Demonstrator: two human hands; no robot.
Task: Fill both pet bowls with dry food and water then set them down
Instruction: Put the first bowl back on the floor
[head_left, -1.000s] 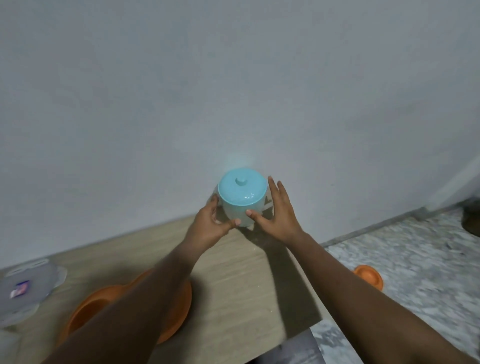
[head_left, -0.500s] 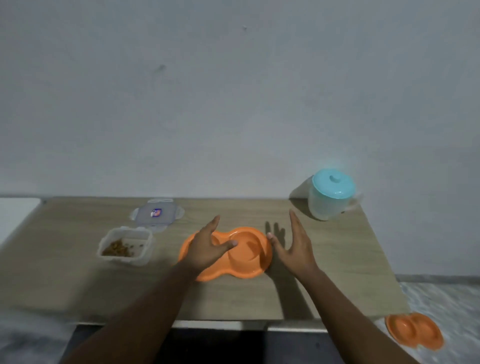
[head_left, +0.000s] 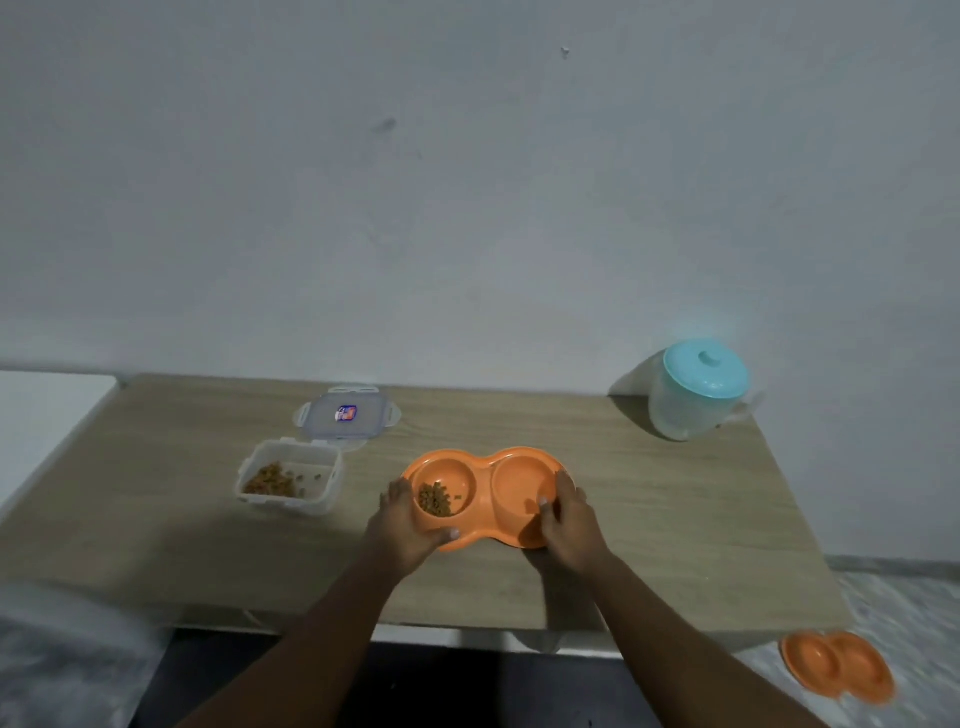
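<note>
Both hands clasp the orange double bowl on the table: your left hand curls round the kibble end, right hand round the other | step: likely set-down | next: lift it level, lower it beside the floor bowl.

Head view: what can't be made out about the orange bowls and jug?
Head view only:
Table bowl, right well: water or dry, unclear in dim light.
Its ends: covered by left hand, right hand grip.
Floor bowl: contents too small, blurred.
Jug: water level hidden by cloudy wall.
</note>
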